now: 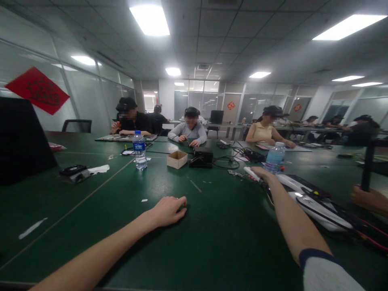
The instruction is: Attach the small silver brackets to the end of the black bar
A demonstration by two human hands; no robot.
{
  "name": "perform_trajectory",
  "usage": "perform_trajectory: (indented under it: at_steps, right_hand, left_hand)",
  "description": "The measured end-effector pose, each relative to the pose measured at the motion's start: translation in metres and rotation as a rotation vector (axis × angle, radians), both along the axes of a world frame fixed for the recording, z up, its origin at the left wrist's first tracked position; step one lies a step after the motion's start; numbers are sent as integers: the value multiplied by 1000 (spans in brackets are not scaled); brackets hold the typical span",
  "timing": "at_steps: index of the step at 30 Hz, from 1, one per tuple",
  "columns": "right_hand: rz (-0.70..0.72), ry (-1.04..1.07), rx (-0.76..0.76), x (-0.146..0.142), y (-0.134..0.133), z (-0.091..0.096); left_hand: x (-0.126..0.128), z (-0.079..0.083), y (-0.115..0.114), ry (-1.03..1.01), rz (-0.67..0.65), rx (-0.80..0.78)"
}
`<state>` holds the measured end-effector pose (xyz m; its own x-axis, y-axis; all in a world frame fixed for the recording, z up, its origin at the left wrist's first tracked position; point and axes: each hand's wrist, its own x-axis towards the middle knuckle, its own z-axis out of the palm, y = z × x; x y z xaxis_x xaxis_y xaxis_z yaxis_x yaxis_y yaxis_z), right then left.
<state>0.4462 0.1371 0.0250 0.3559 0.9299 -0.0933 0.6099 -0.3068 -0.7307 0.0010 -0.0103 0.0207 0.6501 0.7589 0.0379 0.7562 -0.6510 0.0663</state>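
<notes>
The left hand (pixel 168 210) lies on the green counter (pixel 212 234), its fingers (pixel 182 202) loosely curled and grasping nothing. The right hand (pixel 262 174) reaches farther out, its fingers closed around a small white tool (pixel 251 173). Just right of those fingers lies a white device (pixel 315 206) with black cables. Just beyond them stands a water bottle (pixel 275 157). Farther off, past the left fingers, sit a cardboard box (pixel 177 159) and a second bottle (pixel 140 150).
</notes>
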Motion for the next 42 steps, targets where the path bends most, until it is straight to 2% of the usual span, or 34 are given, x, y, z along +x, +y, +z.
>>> perform_trajectory:
  at_steps: [4, 8, 11, 13, 14, 16, 19, 23, 28, 35, 42]
  right_hand:
    - [23, 8, -15, -11, -6, 20]
    - [113, -80, 6, -32, -8, 46]
    - [207, -169, 54, -64, -8, 65]
    - [287, -220, 95, -98, -15, 75]
    - [370, -312, 109, -117, -21, 79]
    - [513, -396, 43, -160, -39, 81]
    - [668, -494, -62, -218, -75, 73]
    - [852, -711, -100, -266, -116, 57]
    - [892, -803, -108, -282, -135, 47]
    - [914, -721, -271, -282, -135, 45]
    - [930, -706, -290, -285, -135, 41]
  left_hand:
    - [-1, 0, 0, 2, 2, 4]
    - [-1, -4, 0, -1, 10, 12]
    - [0, -7, 1, -58, 28, 28]
    - [-1, -8, 2, -120, 52, 45]
    - [-1, -7, 2, -150, 72, 53]
    - [-1, -6, 2, -199, 127, 68]
    - [-2, -4, 2, -241, 214, 80]
    - [-3, -7, 3, -234, 212, 84]
    - [-3, -13, 9, -186, 147, 73]
    - [-2, -14, 10, -199, 96, 78]
    - [-3, -19, 13, -220, 98, 86]
